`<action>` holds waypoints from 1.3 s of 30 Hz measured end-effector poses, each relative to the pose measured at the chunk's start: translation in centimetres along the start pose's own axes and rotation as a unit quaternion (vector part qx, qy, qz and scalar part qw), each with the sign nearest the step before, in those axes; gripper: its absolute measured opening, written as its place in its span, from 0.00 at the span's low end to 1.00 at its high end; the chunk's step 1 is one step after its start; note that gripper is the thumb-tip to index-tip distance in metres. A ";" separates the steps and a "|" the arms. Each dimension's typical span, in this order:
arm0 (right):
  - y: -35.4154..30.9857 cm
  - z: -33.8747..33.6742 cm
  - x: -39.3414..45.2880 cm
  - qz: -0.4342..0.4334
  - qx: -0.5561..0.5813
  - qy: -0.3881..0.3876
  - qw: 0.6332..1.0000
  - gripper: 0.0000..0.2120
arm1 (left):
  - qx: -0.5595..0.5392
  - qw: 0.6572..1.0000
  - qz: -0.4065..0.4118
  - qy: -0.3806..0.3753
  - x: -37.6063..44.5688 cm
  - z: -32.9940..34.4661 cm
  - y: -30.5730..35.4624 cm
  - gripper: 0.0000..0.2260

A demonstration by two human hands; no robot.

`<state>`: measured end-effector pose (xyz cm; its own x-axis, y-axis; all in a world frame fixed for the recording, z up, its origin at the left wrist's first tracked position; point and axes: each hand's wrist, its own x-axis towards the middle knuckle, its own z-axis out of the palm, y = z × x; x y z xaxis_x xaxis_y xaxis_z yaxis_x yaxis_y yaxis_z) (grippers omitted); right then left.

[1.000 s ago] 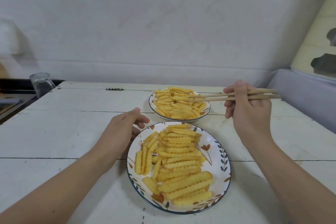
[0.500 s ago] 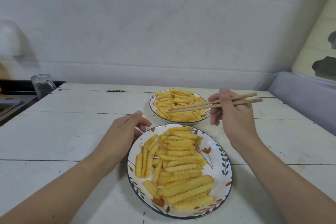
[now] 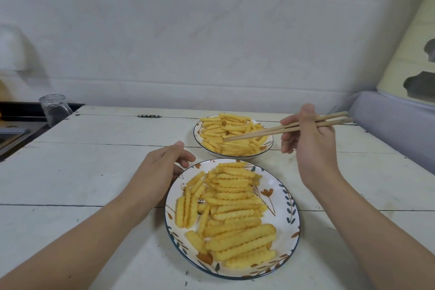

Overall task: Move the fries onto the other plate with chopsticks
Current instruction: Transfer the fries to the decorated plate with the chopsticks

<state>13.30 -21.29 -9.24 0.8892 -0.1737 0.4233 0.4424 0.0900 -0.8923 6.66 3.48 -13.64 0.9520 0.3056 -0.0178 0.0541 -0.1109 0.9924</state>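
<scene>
Two patterned white plates of crinkle-cut fries stand on the white table. The far plate (image 3: pixel 267 146) carries a heap of fries (image 3: pixel 231 135). The near plate (image 3: pixel 286 205) holds a bigger pile of fries (image 3: pixel 229 207). My right hand (image 3: pixel 310 146) grips a pair of wooden chopsticks (image 3: pixel 270 132), whose tips point left and rest over the far plate's fries. No fry is visibly pinched between the tips. My left hand (image 3: pixel 160 169) rests against the near plate's left rim, fingers loosely curved around the edge.
A clear glass (image 3: pixel 54 109) stands at the far left corner beside a dark counter. A grey padded ledge (image 3: pixel 395 120) runs along the right side. A small metal hinge (image 3: pixel 148 116) lies at the table's back edge. The white wall is close behind.
My right hand with the chopsticks dipped left and down toward the near plate, then lifted back right. The tips now sit low on the far plate's fries. My left hand stayed put.
</scene>
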 end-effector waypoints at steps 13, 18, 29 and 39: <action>0.8 1.0 -0.9 -0.025 -0.047 -0.078 0.996 0.21 | 0.003 1.000 0.001 0.002 0.1 0.1 -0.1 0.22; -1.8 0.2 -0.6 -0.022 0.003 0.009 1.000 0.25 | -0.004 1.000 -0.001 0.002 0.1 0.0 -0.1 0.22; -7.0 -4.7 1.7 0.009 -0.104 0.039 0.994 0.28 | 0.014 1.000 -0.008 -0.006 0.0 0.2 -0.2 0.22; -6.7 -4.1 1.7 0.011 -0.044 0.048 0.998 0.24 | 0.028 1.000 -0.005 -0.006 0.0 0.3 -0.1 0.22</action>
<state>11.36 -26.25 -3.23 0.8816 -0.2654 0.3902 0.4070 0.0089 -0.9134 6.71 3.22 -13.78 0.9551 0.2947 -0.0293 0.0796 -0.1600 0.9839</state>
